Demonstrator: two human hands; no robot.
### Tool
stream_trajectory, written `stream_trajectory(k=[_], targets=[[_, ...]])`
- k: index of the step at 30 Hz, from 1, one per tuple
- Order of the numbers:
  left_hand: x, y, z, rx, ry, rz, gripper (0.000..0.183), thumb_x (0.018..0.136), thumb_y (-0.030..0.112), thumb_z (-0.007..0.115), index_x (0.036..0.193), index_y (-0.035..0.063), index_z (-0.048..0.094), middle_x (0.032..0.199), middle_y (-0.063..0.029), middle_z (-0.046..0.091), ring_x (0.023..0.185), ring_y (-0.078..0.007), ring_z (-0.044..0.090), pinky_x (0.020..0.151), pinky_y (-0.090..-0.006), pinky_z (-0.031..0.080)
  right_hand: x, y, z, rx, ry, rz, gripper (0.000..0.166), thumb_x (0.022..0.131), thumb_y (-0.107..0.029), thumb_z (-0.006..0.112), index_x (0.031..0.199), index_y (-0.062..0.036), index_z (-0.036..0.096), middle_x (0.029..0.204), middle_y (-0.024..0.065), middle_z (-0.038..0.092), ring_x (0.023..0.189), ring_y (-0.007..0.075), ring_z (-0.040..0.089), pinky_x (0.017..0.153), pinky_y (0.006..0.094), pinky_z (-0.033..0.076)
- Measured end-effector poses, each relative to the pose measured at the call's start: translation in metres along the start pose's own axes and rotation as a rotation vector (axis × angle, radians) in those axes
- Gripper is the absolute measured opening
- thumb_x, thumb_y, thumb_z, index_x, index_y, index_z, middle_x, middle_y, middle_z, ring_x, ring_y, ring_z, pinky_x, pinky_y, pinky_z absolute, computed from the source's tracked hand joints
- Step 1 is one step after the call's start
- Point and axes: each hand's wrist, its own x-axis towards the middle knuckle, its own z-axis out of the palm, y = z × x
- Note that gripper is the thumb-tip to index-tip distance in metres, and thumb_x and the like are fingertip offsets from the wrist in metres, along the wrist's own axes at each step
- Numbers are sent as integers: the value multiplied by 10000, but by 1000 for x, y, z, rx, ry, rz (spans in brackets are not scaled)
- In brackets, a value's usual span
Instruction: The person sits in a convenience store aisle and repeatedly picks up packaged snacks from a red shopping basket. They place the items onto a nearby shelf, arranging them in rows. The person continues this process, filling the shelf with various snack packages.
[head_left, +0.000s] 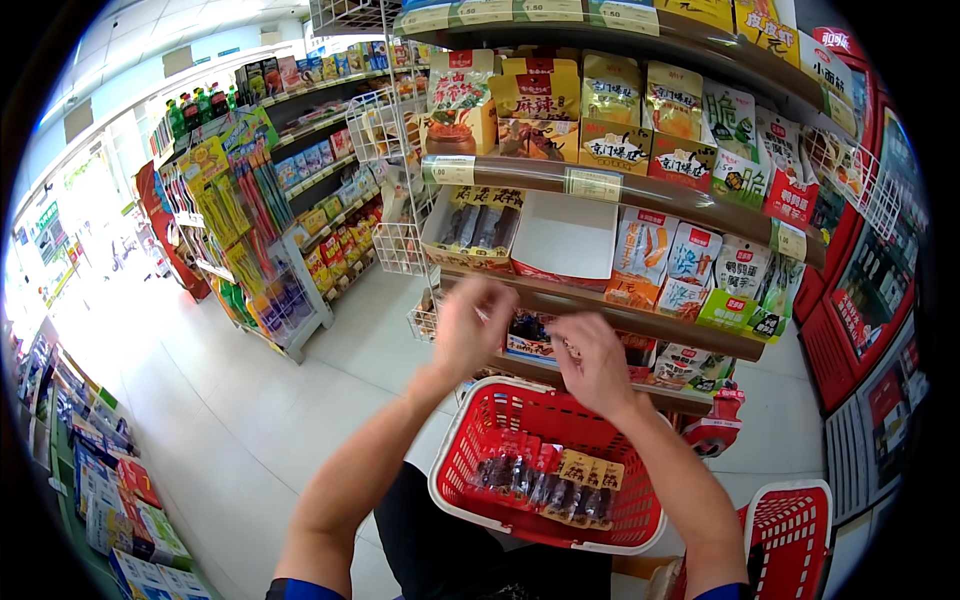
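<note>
My left hand (474, 322) is raised before the brown shelf edge, its fingers curled and blurred; whether it holds anything cannot be told. My right hand (592, 358) hangs over the far rim of a red plastic shopping basket (525, 391), fingers bent and parted, with nothing visible in them. Inside the basket lie red-topped snack packets (504, 471) and tan-topped snack packets (581, 491) with dark contents. On the shelf beyond my hands stand a carton of similar tan-topped packets (481, 225) and, right beside it, an empty white display box (566, 234).
White wire racks (405, 247) hang at the shelf's left end. A second red basket (787, 536) is at the lower right, near red drink coolers (862, 315). A toothbrush display (232, 202) and stocked shelves stand left, with boxed goods (135, 517) at the lower left.
</note>
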Motion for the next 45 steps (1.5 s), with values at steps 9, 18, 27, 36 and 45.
stream_trajectory(k=[9, 18, 27, 36, 45], targets=[[93, -28, -28, 598, -129, -86, 529, 816, 260, 698, 1217, 3, 468, 1140, -215, 630, 1051, -407, 609, 881, -464, 487, 109, 6, 32, -454, -216, -245, 455, 732, -161, 679, 1145, 19, 614, 1210, 163, 595, 1266, 327, 465, 1156, 483, 236], [110, -39, -22, 724, -193, -228, 695, 761, 283, 720, 1304, -15, 405, 1196, -260, 610, 1097, -432, 591, 915, -480, 486, 135, 5, 56, -853, -568, -186, 292, 719, -181, 661, 980, -58, 706, 925, 83, 708, 1151, 265, 542, 1166, 560, 131], [123, -56, -28, 473, -80, -329, 380, 808, 248, 714, 1023, -55, 633, 941, -221, 692, 885, -345, 681, 782, -402, 526, 128, 6, 56, -464, -492, -25, 525, 746, -207, 688, 1221, -12, 583, 1239, 156, 612, 1335, 310, 411, 1188, 521, 145], [89, -24, -51, -594, -28, -630, 233, 1004, 183, 530, 1145, -2, 514, 1039, -115, 627, 896, -219, 672, 792, -381, 593, 100, 5, 47, 33, -83, 41, 658, 801, -226, 738, 1364, -14, 470, 1323, 202, 544, 1280, 344, 461, 1105, 443, 337], [-92, 0, -10, -803, -102, -531, 271, 977, 69, 565, 1223, -9, 480, 1087, -120, 664, 955, -156, 666, 823, -311, 556, 3, -24, 36, 903, 133, 496, 591, 844, -49, 728, 1348, 8, 425, 1116, 69, 658, 880, 113, 627, 757, 271, 508]])
